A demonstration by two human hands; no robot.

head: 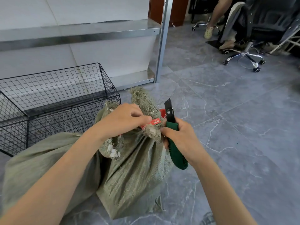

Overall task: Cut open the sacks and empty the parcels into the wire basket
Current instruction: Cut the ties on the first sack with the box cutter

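Left hand (pixel 123 118) pinches the tied neck of 1 green woven sack (pixel 129 172); right hand (pixel 180 140) grips a green-handled utility knife (pixel 172 135), blade up. Sack lies just beside the wire basket (pixel 53 98). Step: opening. Next, probably: blade to the red tie (pixel 155 122).

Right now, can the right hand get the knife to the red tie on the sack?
Probably yes: the right hand grips the knife beside the red tie on the sack, nothing between. The left hand pinches that tie, so its fingers sit close.
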